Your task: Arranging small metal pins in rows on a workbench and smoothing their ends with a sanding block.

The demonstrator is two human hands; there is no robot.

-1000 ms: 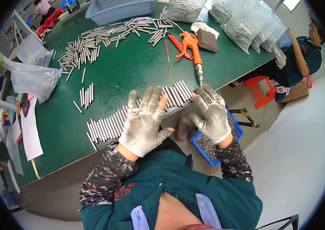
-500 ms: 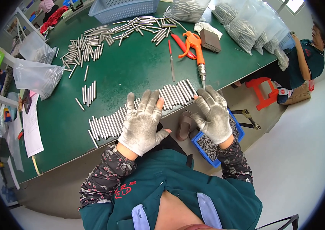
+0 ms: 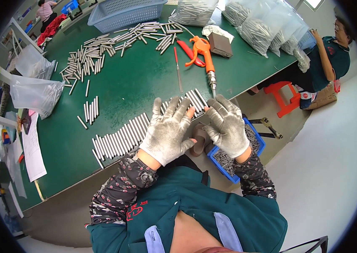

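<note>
Rods [image 3: 122,140] in a slanting row along the near edge of the green table [image 3: 132,84]. Over it, left hand [image 3: 166,134], palm down, fingers parted. At the right end, right hand [image 3: 229,130], fingers slightly spread, near orange air gun [image 3: 203,49]. Cannot tell if touching rods.

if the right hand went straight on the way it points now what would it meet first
Most likely the metal nozzle of the orange air gun, just ahead of the right hand. The row's end rods lie close on its left, and the hand's height is hard to judge.
</note>
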